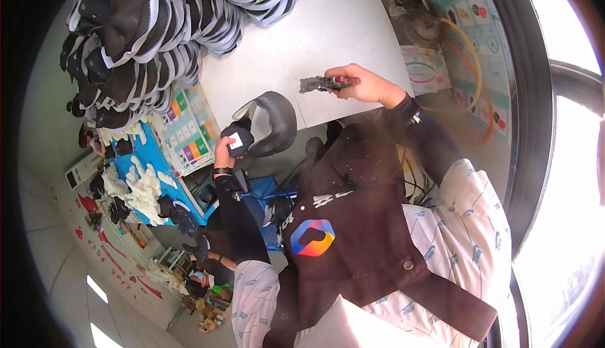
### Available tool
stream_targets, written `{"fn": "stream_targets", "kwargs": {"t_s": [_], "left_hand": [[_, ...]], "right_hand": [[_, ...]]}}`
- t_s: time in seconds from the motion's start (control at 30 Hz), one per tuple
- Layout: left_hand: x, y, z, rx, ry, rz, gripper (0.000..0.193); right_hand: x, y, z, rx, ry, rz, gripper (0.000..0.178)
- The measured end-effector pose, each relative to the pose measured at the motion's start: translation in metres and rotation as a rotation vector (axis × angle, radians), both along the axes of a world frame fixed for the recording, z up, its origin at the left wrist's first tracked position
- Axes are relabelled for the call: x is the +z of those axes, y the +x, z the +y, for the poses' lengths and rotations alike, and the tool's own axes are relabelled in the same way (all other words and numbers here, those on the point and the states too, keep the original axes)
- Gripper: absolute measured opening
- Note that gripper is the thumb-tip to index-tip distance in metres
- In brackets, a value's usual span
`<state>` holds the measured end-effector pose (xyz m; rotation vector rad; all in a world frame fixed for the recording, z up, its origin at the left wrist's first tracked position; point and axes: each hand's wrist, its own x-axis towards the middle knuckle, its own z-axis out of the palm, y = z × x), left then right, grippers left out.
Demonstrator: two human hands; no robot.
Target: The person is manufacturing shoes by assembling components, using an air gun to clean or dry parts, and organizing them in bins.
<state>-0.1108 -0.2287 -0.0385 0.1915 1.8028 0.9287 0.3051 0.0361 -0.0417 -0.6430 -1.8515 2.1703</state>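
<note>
Holding white-labelled black piece (282,123)

In my left grip (224,154) I hold a black, curved shoe upper (283,121), bowed into a loop with its grey lining showing, a white label (236,140) on the rounded end by my fingers. In my right grip (319,83), over the white desk (265,58), a dark, grimy tool (313,84) with red parts points left, apart from the upper.
</note>
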Motion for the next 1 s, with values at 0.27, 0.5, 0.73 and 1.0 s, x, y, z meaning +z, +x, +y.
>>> {"fn": "stream_targets", "kwargs": {"t_s": [0.27, 0.5, 0.73, 1.0], "left_hand": [[-0.009, -0.01, -0.014, 0.118, -0.031, -0.029, 0.047], [-0.009, -0.003, -0.003, 0.131, -0.042, -0.018, 0.037], [-0.005, 0.009, 0.013, 0.215, 0.033, -0.122, 0.026], [-0.012, 0.042, 0.038, 0.29, 0.074, -0.221, 0.021]], "right_hand": [[-0.004, -0.001, 0.004, 0.079, -0.092, -0.04, 0.021], [-0.016, -0.004, 0.011, 0.077, -0.071, -0.047, 0.017], [0.008, 0.003, -0.012, 0.201, -0.193, -0.01, 0.02], [0.003, -0.027, -0.038, -0.206, -0.18, 0.039, 0.021]]}}
